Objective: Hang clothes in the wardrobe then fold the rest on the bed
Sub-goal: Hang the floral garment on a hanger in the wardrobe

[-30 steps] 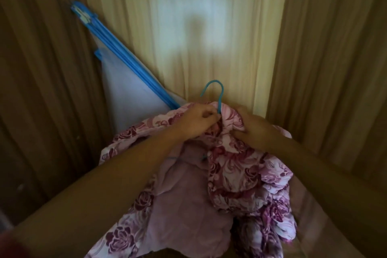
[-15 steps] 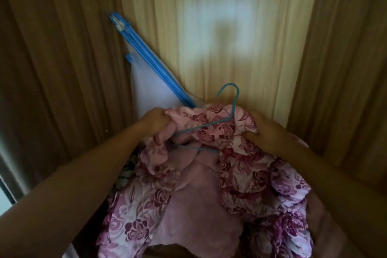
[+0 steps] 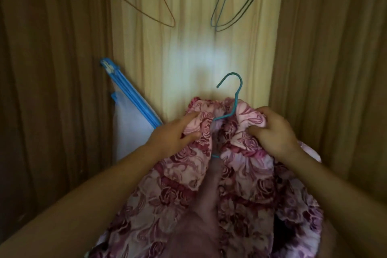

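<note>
We hold the pink floral garment [image 3: 240, 184] bunched between our hands: our left hand [image 3: 173, 134] pinches one shoulder and our right hand [image 3: 272, 132] grips the other. The teal hanger [image 3: 236, 98] sits inside it, hook rising between them. Empty wire hangers [image 3: 236, 6] hang well above.

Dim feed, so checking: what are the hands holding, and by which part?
The floral garment, by its top edge: left hand and right hand pinch it either side of the hanger.
</note>
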### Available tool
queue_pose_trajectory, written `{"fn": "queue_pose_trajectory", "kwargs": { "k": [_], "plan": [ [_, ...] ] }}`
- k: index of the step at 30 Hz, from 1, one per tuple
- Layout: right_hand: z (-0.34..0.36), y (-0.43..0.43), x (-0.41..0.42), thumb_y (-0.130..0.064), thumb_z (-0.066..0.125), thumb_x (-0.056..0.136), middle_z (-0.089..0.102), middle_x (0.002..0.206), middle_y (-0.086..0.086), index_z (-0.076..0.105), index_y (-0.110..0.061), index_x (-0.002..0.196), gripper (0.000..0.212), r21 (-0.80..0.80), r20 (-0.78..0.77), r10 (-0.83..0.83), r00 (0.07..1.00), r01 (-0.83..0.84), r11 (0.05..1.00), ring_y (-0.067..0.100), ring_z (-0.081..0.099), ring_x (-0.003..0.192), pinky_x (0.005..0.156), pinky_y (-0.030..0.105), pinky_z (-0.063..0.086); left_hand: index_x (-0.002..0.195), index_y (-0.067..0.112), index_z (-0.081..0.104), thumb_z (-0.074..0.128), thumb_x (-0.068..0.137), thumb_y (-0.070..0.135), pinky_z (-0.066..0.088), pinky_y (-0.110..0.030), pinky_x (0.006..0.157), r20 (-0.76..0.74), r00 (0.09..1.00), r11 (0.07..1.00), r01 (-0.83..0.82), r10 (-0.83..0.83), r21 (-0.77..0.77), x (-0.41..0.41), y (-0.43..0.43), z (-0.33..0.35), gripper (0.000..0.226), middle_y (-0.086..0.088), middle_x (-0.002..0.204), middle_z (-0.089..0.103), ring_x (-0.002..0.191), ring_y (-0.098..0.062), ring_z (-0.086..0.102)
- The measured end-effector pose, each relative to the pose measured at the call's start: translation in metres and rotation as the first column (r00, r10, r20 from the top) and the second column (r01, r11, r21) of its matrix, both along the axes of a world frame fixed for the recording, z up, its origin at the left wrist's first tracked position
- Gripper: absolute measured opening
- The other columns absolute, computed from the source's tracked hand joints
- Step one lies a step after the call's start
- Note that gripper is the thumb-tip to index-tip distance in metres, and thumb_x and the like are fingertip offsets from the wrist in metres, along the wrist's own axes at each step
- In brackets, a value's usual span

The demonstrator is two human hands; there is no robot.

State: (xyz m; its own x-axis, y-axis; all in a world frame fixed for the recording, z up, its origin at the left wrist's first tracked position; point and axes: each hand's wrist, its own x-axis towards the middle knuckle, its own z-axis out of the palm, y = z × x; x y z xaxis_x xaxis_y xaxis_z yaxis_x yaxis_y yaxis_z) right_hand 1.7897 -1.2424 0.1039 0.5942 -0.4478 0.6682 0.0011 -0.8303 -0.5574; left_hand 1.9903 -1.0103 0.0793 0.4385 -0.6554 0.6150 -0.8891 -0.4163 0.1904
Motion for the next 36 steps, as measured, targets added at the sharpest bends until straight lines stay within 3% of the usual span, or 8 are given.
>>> {"fn": "queue_pose_trajectory", "kwargs": {
  "k": [2,5,14,19,25,28,32,36],
  "plan": [
    [0.021,0.004,-0.009,-0.046,0.062,0.068,0.074,0.096,0.001,0.059,-0.030,0.103,0.039,-0.056,-0.005,-0.048,0.999,0.048,0.997,0.031,0.068,0.093,0.083,0.047,0.055,0.146,0.053,0.028,0.042,0.092,0.074,0.041,-0.028,0.069,0.147,0.987,0.991,-0.041,0.060,-0.123,0.000,-0.010,0.010,0.060,0.001,0.118,0.070,0.104,-0.022,0.066],
    [0.048,0.008,-0.023,-0.049,0.064,0.080,0.072,0.093,0.007,0.050,-0.028,0.108,0.037,-0.240,-0.022,-0.176,0.984,0.165,0.957,0.037,0.068,0.088,0.072,0.042,0.054,0.135,0.046,0.043,0.043,0.094,0.069,0.042,-0.029,0.064,0.246,0.968,0.966,0.019,0.047,-0.258,-0.003,-0.025,0.035,0.047,0.000,0.105,0.074,0.094,-0.026,0.069],
    [0.122,0.023,-0.094,-0.064,0.046,0.087,0.070,0.093,0.009,0.031,-0.027,0.104,0.044,-0.637,0.113,-0.560,0.820,0.493,0.593,0.038,0.068,0.087,0.058,0.037,0.035,0.117,0.036,0.051,0.049,0.091,0.068,0.054,-0.035,0.071,0.164,0.983,0.878,0.147,-0.080,-0.456,-0.016,-0.064,0.113,0.042,-0.001,0.095,0.074,0.092,-0.032,0.069],
    [0.155,0.032,-0.133,-0.062,0.042,0.093,0.071,0.092,0.007,0.024,-0.029,0.100,0.038,-0.669,0.173,-0.713,0.679,0.612,0.421,0.036,0.069,0.087,0.059,0.037,0.036,0.116,0.032,0.053,0.053,0.094,0.062,0.048,-0.032,0.067,0.145,0.954,0.842,0.300,-0.263,-0.449,-0.032,-0.104,0.144,0.037,-0.004,0.096,0.074,0.091,-0.032,0.068],
    [0.164,0.042,-0.171,-0.057,0.042,0.094,0.072,0.099,0.008,0.036,-0.027,0.121,0.041,-0.675,0.179,-0.816,0.550,0.672,0.305,0.036,0.069,0.092,0.062,0.039,0.039,0.138,0.022,0.055,0.056,0.096,0.054,0.046,-0.037,0.105,-0.046,0.779,0.717,0.549,-0.625,-0.430,-0.052,-0.173,0.147,0.052,-0.002,0.134,0.064,0.125,-0.020,0.059],
    [0.159,0.044,-0.181,-0.057,0.040,0.093,0.072,0.098,0.004,0.037,-0.029,0.124,0.042,-0.681,0.164,-0.836,0.523,0.674,0.288,0.033,0.069,0.089,0.062,0.039,0.044,0.149,0.016,0.046,0.052,0.095,0.059,0.036,-0.034,0.115,-0.065,0.764,0.709,0.560,-0.642,-0.428,-0.060,-0.198,0.137,0.069,-0.002,0.149,0.052,0.138,-0.019,0.048],
    [0.169,0.044,-0.183,-0.053,0.039,0.095,0.071,0.099,0.004,0.038,-0.026,0.121,0.037,-0.695,0.169,-0.861,0.480,0.677,0.241,0.032,0.069,0.089,0.060,0.038,0.039,0.140,0.022,0.052,0.045,0.092,0.070,0.043,-0.042,0.110,-0.045,0.712,0.665,0.629,-0.701,-0.402,-0.069,-0.215,0.143,0.068,0.003,0.138,0.062,0.129,-0.014,0.056],
    [0.203,0.039,-0.170,-0.046,0.039,0.098,0.070,0.095,0.006,0.040,-0.022,0.111,0.027,-0.699,0.228,-0.860,0.455,0.692,0.181,0.035,0.068,0.087,0.058,0.037,0.034,0.147,0.017,0.047,0.051,0.102,0.045,0.041,-0.042,0.110,-0.020,0.737,0.654,0.587,-0.676,-0.478,-0.068,-0.233,0.177,0.054,-0.004,0.145,0.057,0.135,-0.020,0.051]
  ]
}}
